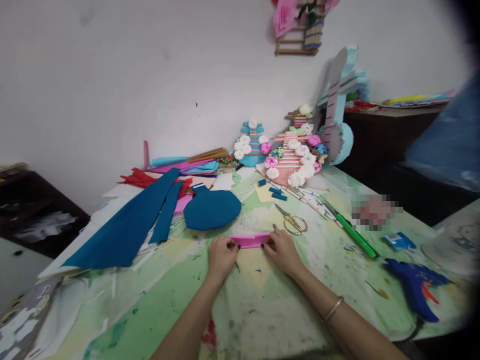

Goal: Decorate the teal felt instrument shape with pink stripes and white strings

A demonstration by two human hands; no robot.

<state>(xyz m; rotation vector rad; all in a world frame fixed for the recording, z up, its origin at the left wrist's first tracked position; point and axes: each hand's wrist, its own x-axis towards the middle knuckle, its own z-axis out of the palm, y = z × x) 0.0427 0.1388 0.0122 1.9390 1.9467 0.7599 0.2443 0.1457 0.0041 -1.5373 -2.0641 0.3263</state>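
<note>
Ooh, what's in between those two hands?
A pink strip lies between the left hand and the right hand, each holding one end; the head view shows it.

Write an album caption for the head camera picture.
Left hand and right hand hold a pink strip at a cluttered table, gold-handled scissors and blue cutout beyond.
</note>
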